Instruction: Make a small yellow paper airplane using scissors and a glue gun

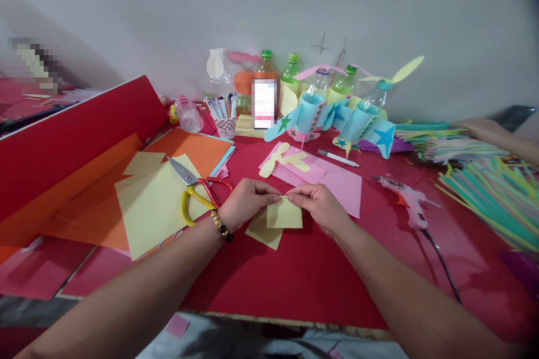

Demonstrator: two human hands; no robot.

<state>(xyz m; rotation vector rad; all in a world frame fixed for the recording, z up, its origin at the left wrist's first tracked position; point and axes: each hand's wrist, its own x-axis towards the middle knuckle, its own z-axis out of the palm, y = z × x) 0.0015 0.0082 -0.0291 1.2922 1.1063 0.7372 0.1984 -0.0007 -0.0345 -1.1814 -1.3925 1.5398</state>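
A small pale yellow piece of paper (285, 215) is pinched by its top edge between my left hand (248, 201) and my right hand (316, 205). Both hands have thumb and fingers closed on it, and a narrow strip along that edge looks folded over. Under it, a second yellow paper piece (264, 232) lies on the red tabletop. Beside my left hand rest scissors (197, 184) with red and yellow handles, on a larger yellow sheet (143, 202). Beyond my hands, yellow propeller-shaped cutouts (275, 160) lie on pink paper (343, 188).
A pink glue gun (410, 202) with a cord lies at right, near bundles of colored strips (488, 196). Another person's hand (475, 126) reaches in there. Paper-and-bottle airplanes (311, 115), a cup of markers (225, 123) and a phone (264, 104) stand along the back. Orange sheets (92, 207) lie left.
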